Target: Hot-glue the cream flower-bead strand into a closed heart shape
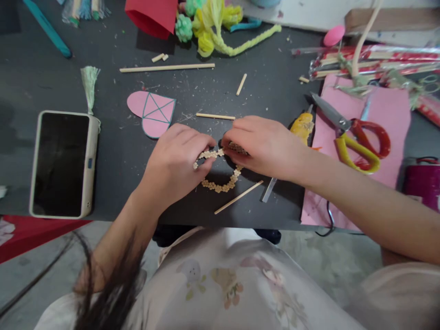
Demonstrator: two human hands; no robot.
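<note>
Left hand (178,160) and right hand (264,146) are pinching the bead ring (222,185); uneven pulling is risking a snapped link.

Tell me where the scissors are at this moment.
In the head view, the scissors lie on the pink paper sheet at the right, just beyond the right hand and the yellow cutter.

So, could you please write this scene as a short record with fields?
Surface: dark table, littered with scraps
Left hand: touches bead loop, left side
Right hand: pinches the loop's top
Left of hands: phone, pink paper heart
Right of hands: scissors on pink sheet
Near loop: wooden stick
</note>
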